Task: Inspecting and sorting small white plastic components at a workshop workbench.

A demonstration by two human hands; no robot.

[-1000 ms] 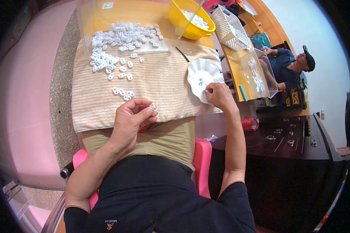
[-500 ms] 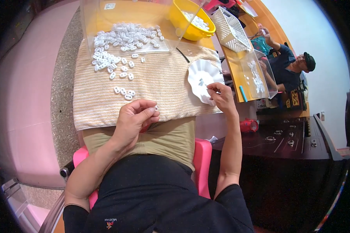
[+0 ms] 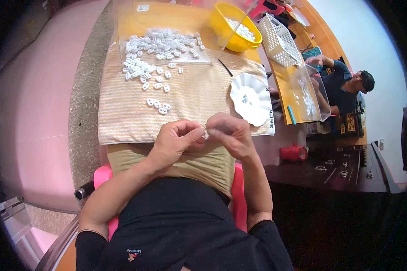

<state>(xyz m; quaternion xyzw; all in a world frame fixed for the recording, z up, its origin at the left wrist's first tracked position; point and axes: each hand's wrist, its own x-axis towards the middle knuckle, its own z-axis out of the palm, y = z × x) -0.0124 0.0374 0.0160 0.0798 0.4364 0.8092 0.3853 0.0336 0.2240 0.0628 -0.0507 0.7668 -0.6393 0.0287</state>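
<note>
Over my lap, at the near edge of the striped towel [image 3: 194, 97], my two hands meet at the fingertips. My left hand [image 3: 176, 141] pinches a small white plastic piece [image 3: 205, 134], mostly covered by fingers. My right hand [image 3: 234, 139] is closed in a pinch against it; whatever lies between its fingertips is hidden and slightly blurred. Beyond the right hand stands a white wavy-rimmed dish [image 3: 256, 113] with a few tiny dark parts [image 3: 245, 100] in it. Several white oval two-holed pieces [image 3: 162, 107] lie on the towel ahead of the left hand.
A large heap of similar white pieces [image 3: 163, 44] spreads at the back by a clear plastic panel. A black stick [image 3: 225, 67], a yellow basin [image 3: 235, 43] of white pieces and a white perforated basket [image 3: 278, 45] stand farther right. Another person [image 3: 343, 88] works at the right-hand table.
My right hand has come away from the dish and moved left to meet my left hand at the white piece. The view has shifted slightly.
</note>
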